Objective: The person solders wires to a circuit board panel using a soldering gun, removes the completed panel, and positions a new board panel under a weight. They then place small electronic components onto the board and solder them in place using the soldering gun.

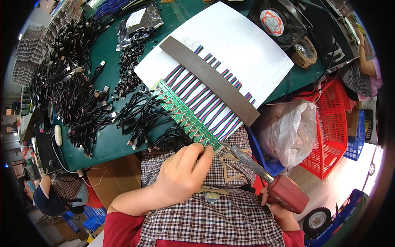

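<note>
A long green circuit board [190, 117] lies slantwise at the table's near edge. Thin reddish wires run to it in a row from black cables [142, 117] on its left, and striped ribbon wires [201, 101] extend from its far side under a dark flat bar [210, 78]. My left hand [183, 171] is closed, its fingers pinched at the board's near end; what they grip is hidden. In my right hand [271, 201] is a soldering gun [286, 191] with a red body, its metal tip pointing at that same end of the board.
A white sheet [247, 53] lies under the ribbon wires. Heaped black cables [74, 90] cover the table's left. A black fan [279, 20] stands at the far right. Red basket [329, 127] and white plastic bag [290, 131] are right of me. Other people sit nearby at both sides.
</note>
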`<action>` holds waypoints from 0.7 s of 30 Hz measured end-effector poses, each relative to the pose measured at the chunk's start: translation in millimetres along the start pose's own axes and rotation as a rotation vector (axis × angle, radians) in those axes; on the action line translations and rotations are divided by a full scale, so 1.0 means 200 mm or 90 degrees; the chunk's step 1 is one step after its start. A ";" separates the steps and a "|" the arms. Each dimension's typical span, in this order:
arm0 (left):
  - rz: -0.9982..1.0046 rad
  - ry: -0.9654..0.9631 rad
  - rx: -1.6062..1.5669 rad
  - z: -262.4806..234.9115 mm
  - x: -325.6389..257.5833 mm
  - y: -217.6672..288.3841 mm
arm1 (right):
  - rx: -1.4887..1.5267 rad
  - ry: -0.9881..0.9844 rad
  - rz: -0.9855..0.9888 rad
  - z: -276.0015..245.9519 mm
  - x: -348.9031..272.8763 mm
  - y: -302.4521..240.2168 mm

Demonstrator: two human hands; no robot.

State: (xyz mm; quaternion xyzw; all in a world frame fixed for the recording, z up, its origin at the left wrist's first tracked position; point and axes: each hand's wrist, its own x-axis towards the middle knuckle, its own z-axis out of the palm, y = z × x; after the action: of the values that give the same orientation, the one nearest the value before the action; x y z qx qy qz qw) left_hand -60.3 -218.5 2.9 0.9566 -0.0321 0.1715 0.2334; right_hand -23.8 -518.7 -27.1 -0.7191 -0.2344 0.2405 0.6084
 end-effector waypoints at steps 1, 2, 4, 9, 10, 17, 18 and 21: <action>-0.015 0.002 -0.018 0.00 0.00 0.00 | 0.091 0.008 0.012 0.00 0.00 0.00; -0.009 0.006 -0.022 0.00 0.00 0.00 | 0.098 0.007 -0.004 0.00 0.00 0.00; -0.063 0.025 -0.086 0.02 0.01 0.01 | 0.126 0.008 0.019 0.00 -0.01 -0.01; -0.163 0.032 -0.116 0.03 0.03 0.04 | 0.140 0.000 0.054 -0.01 -0.04 -0.01; -0.186 0.022 -0.124 0.03 0.04 0.05 | 0.139 -0.003 0.057 -0.01 -0.04 0.00; -0.179 -0.022 -0.091 0.01 0.06 0.05 | 0.067 -0.008 0.062 -0.02 -0.03 0.02; -0.180 -0.031 -0.094 0.00 0.07 0.05 | 0.041 -0.013 0.050 -0.02 -0.03 0.02; -0.185 -0.028 -0.102 0.01 0.07 0.05 | 0.002 -0.009 0.035 -0.01 -0.02 0.01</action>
State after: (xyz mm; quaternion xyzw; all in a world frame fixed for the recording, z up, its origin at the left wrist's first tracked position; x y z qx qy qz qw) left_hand -47.3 -227.8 11.4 0.9330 0.0880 0.1117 0.3306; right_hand -25.2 -523.6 -28.3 -0.7224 -0.2184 0.2628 0.6011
